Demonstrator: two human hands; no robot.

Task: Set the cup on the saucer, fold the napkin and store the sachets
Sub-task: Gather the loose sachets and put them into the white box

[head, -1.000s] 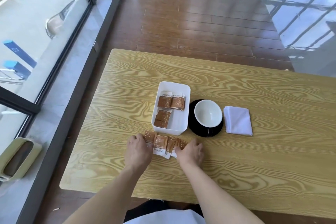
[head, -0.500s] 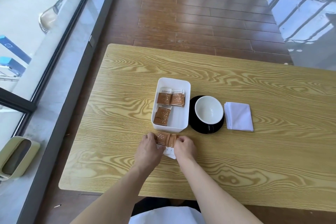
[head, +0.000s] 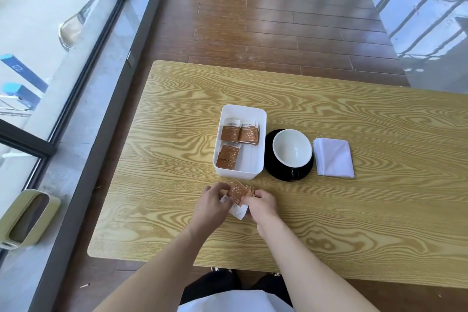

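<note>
A white cup (head: 292,148) sits on a black saucer (head: 288,173) in the middle of the wooden table (head: 354,210). A folded white napkin (head: 333,156) lies just right of the saucer. Left of the saucer stands a white plastic bin (head: 249,175) with several brown sachets (head: 231,143) inside. In front of the bin, my left hand (head: 211,205) and my right hand (head: 260,204) pinch a gathered stack of brown sachets (head: 238,191) between them, just above the table.
The table's left edge runs along a glass wall with a dark frame (head: 83,159). A pale green bin (head: 25,218) stands on the floor at the left. Brown plank floor (head: 278,20) lies beyond the table.
My hands have drawn together, pushing the spread row of sachets into one stack that they now hold between them.
</note>
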